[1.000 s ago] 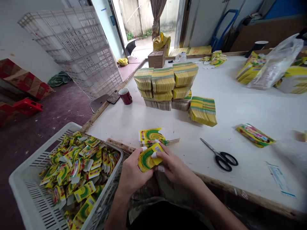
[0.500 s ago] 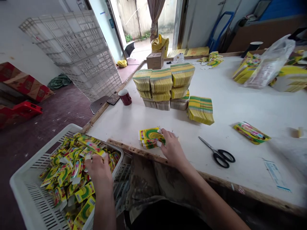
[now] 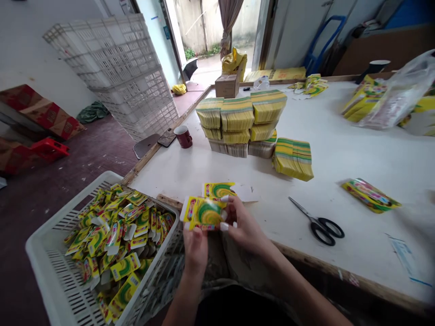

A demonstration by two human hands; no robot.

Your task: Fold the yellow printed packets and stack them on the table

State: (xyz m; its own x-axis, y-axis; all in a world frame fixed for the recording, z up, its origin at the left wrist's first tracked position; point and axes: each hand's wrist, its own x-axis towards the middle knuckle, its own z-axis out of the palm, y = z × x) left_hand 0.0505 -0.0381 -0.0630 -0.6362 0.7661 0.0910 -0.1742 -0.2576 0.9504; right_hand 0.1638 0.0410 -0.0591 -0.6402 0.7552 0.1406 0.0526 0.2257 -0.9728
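Observation:
Over the table's front edge, my left hand (image 3: 196, 251) grips a small yellow carton (image 3: 205, 213) with a green swirl on it from below, thumb on its near side. At the carton's right end my right hand (image 3: 241, 222) pinches it between thumb and fingers. Whether the carton is flat or folded out, I cannot tell. Just behind it, partly hidden, another flat yellow carton (image 3: 219, 188) lies on the white table (image 3: 163, 176). At my left, a white plastic basket (image 3: 39, 253) holds a heap of folded yellow cartons (image 3: 125, 267).
Black-handled scissors (image 3: 322, 226) and a colourful packet (image 3: 370, 194) lie to the right. Bundles of stacked flat cartons (image 3: 238, 120) stand farther back, beside a maroon mug (image 3: 183, 137) and a phone (image 3: 167, 137). Tall white crates (image 3: 125, 81) rise on the floor at left.
My left hand has let a carton go at the basket and come right to the table edge. My right hand has brought another carton off the table, and both hands now hold it.

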